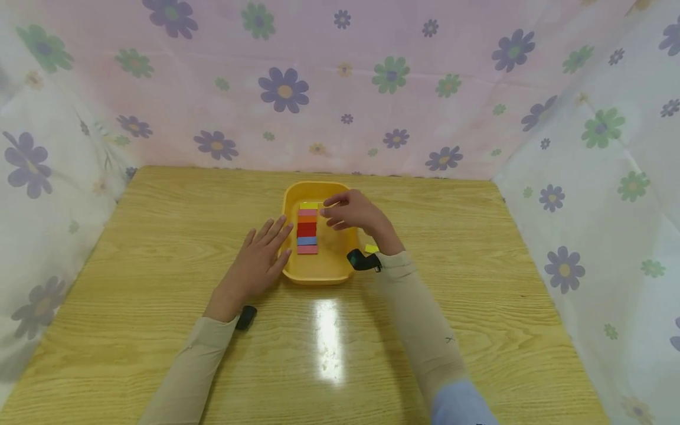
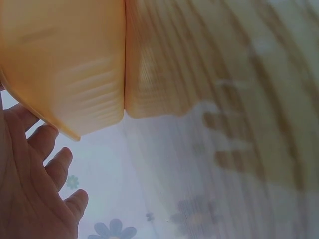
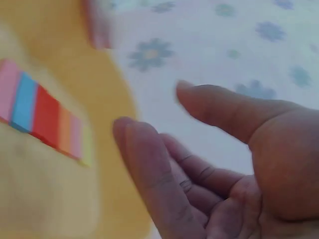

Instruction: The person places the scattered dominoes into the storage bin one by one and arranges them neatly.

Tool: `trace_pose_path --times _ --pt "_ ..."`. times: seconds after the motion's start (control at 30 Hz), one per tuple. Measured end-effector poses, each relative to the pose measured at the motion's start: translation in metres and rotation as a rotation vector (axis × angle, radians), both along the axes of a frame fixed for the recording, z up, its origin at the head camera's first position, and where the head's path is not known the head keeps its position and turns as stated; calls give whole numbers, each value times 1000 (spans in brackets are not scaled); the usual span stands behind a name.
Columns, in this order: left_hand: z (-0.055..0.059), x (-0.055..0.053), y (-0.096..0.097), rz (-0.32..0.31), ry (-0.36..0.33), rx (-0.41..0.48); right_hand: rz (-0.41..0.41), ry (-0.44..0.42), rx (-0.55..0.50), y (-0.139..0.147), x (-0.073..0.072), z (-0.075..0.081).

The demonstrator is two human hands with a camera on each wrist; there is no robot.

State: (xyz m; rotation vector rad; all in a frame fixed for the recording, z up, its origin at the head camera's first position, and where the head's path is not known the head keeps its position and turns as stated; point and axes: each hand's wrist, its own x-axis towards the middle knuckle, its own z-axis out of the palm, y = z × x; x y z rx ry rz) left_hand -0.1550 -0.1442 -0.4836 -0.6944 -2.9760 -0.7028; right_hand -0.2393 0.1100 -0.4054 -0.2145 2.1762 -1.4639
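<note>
A row of colored blocks [image 1: 307, 228] lies flat inside a yellow-orange plastic tray [image 1: 317, 280], running from yellow at the far end through pink, orange, red and blue to pink. My left hand [image 1: 256, 260] rests along the tray's left side, fingers spread; in the left wrist view its fingertips [image 2: 44, 135] touch the tray's rim. Over the tray's right half hovers my right hand [image 1: 357, 212], apart from the blocks. The right wrist view shows the right hand [image 3: 214, 169] with thumb and fingers apart and nothing between them.
A yellow block [image 1: 371, 248] lies on the wooden table [image 1: 212, 200] just right of the tray, partly hidden by the right wrist. A dark wrist camera [image 1: 363, 260] sits by the right cuff, another [image 1: 246, 317] by the left. Flower-patterned cloth [image 1: 340, 118] surrounds the table.
</note>
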Motion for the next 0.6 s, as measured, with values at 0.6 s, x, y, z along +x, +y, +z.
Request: trace_pose_path --times 0.6 --pt "10 -2 -4 -8 -15 3 -128 216 68 77 25 -32"
